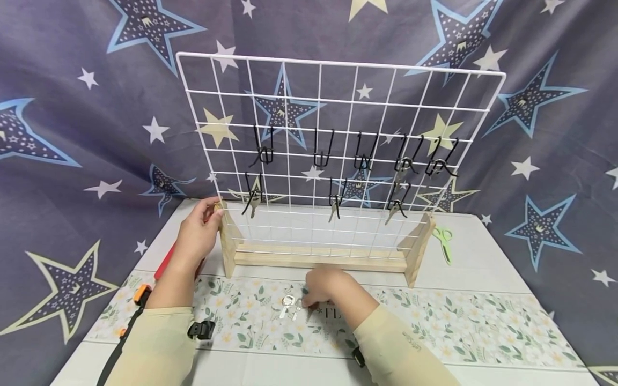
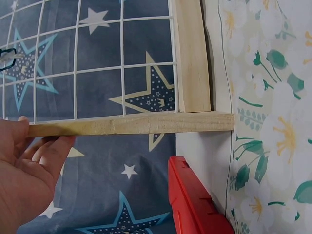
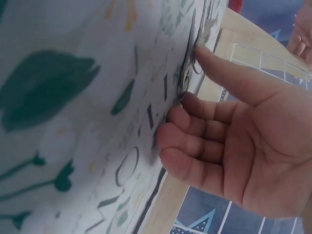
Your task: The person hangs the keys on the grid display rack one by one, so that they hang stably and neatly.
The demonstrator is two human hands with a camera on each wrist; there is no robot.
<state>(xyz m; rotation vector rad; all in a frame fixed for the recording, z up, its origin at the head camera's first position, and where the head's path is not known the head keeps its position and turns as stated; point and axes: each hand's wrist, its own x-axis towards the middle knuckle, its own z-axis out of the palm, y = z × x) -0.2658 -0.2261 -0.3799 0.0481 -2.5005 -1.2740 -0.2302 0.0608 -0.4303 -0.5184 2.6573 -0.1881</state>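
Note:
My left hand point(image 1: 198, 228) grips the upper end of the wooden side support point(image 2: 131, 124) of a white wire grid rack point(image 1: 318, 102). The thumb lies on one face and the fingers on the other. At the floral mat, my right hand point(image 1: 328, 287) is lowered beside two keys with rings point(image 1: 288, 305). In the right wrist view the thumb point(image 3: 214, 66) and bent index finger stand apart, their tips right at the key rings point(image 3: 185, 80). The other fingers are curled against the mat. Black hooks point(image 1: 322, 155) hang on the grid, several with keys point(image 1: 333, 212).
A red object point(image 2: 195, 200) lies behind my left forearm, beside the rack. Green scissors point(image 1: 444, 244) rest on the white table at the right of the rack. The rack's wooden base bar point(image 1: 314, 260) runs behind the floral mat point(image 1: 458, 321). A star-patterned curtain point(image 1: 58, 214) surrounds the table.

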